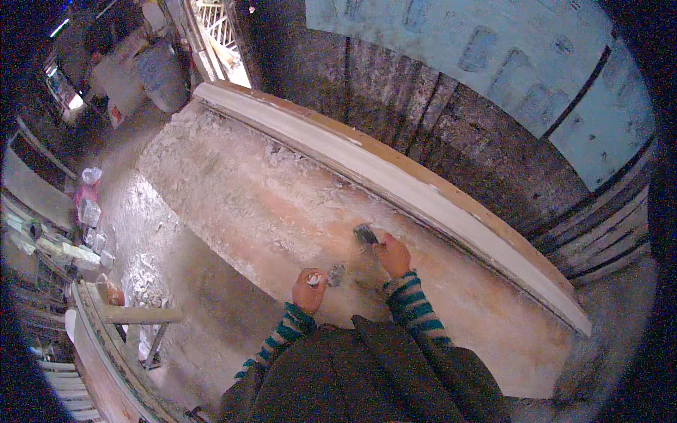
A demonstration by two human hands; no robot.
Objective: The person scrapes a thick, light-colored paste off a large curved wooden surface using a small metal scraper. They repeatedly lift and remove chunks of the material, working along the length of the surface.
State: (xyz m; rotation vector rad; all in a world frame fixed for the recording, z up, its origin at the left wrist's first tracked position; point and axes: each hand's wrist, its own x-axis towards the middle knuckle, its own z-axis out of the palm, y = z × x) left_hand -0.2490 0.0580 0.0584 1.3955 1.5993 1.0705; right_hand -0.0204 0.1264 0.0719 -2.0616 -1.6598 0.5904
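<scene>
Above a long, dusty pinkish-brown tabletop (275,211), my two hands reach forward. My right hand (395,256) is closed round a dark, flat hand tool (365,233), perhaps a scraper or brush; its dark end points toward the far left, close to the surface. Nearer to me and to the left, my left hand (307,292) is curled with a small whitish piece (314,280) between thumb and fingers. Just right of that hand shows a small grey patch or lump (337,273), blurred. Whitish powder and crumbs cover much of the surface, thickest toward the far left.
A long white moulding with a brown top (395,158) borders the far side. Behind it stands a stained wall with a pale blue upper part (493,63). At left are a blue-grey barrel (163,74), bagged items (89,204) and a wooden frame (141,315).
</scene>
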